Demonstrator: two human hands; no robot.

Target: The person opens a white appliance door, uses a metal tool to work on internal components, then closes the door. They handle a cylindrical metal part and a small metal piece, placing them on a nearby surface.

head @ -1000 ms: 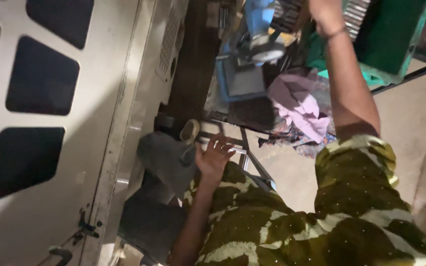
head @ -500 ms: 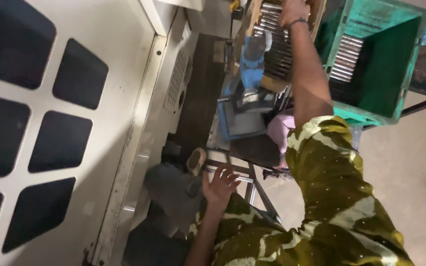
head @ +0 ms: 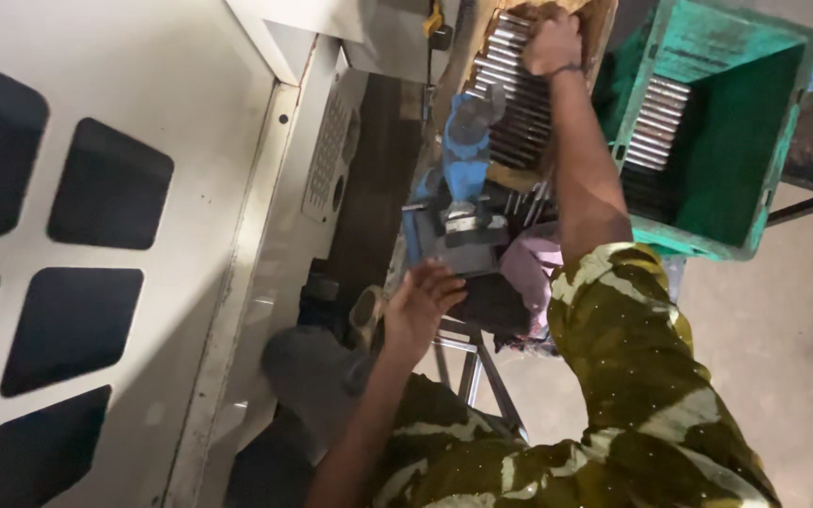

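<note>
My right hand (head: 550,42) is stretched out to a wooden tray (head: 602,28) filled with shiny metal rods (head: 510,103), and its fingers are closed over the rods at the tray's far end. A dark band sits on that wrist. My left hand (head: 421,306) hovers with fingers spread, holding nothing, just beside the dark base of a blue fixture (head: 463,174) on the work stand. Both arms wear a green and white patterned sleeve.
A green plastic crate (head: 708,240) to the right holds more metal rods (head: 656,122). A pink cloth (head: 529,263) lies by the fixture. A white machine housing with dark windows (head: 105,198) fills the left. The metal stand's legs (head: 468,362) rest on the concrete floor (head: 773,329).
My right hand has reached onto the rods in the wooden tray and closed. My left hand has risen toward the blue fixture. The view has shifted toward the tray and crate.
</note>
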